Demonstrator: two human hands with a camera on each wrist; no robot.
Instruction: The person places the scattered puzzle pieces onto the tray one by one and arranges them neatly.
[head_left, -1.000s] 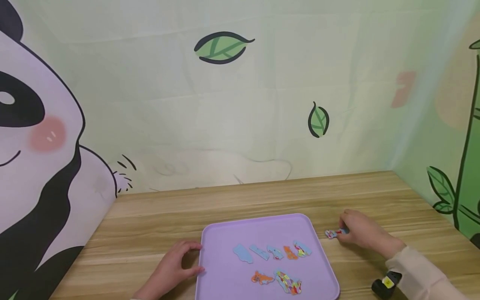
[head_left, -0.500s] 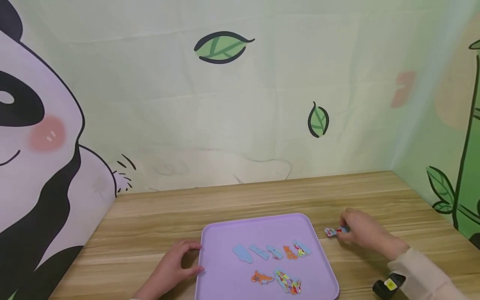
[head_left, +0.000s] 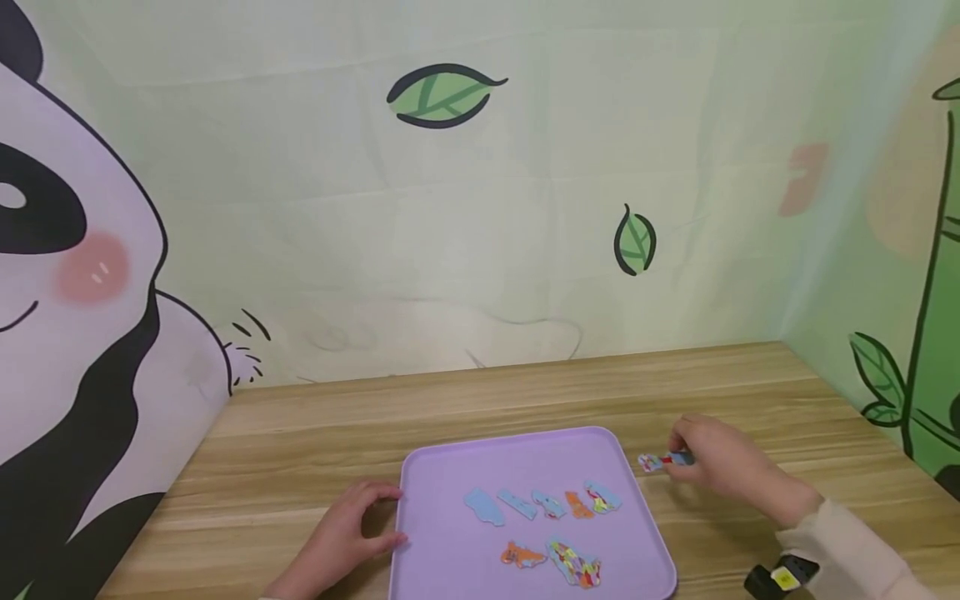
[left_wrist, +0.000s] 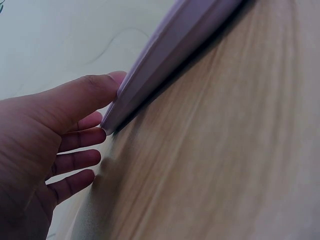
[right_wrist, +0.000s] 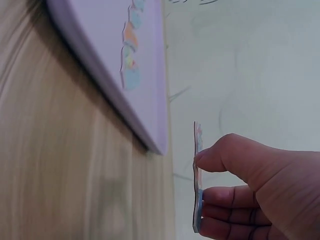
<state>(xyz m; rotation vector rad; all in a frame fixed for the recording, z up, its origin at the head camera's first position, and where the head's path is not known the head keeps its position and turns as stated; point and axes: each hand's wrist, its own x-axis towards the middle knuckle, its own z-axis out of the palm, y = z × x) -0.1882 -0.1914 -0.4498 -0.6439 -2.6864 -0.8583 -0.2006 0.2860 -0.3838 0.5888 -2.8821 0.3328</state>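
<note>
To the right of a purple tray [head_left: 450, 451], my right hand [head_left: 723, 462] pinches a flat puzzle piece [head_left: 651, 462], light blue with red and multicoloured patches. In the right wrist view that puzzle piece [right_wrist: 196, 175] stands edge-on between thumb and fingers, above the wooden table. My left hand [head_left: 345, 529] touches the tray's left edge, thumb and forefinger spread apart along it. The left wrist view has the thumb [left_wrist: 102, 87] on the rim and the other fingers loosely extended. On the tray lie a plain blue piece [head_left: 484, 507], an orange piece [head_left: 522, 555] and a larger colourful piece [head_left: 574, 564].
More pieces form a row on the tray, among them a narrow blue piece [head_left: 517, 504], a small orange piece [head_left: 579, 504] and a blue-and-yellow piece [head_left: 602, 497]. A wooden table [head_left: 330, 425] carries the tray. Behind it hangs a printed wall cloth [head_left: 525, 208] with a panda.
My right hand has moved slightly left and up with the puzzle piece, closer to the tray's right edge. The left hand and the pieces on the tray stay in place.
</note>
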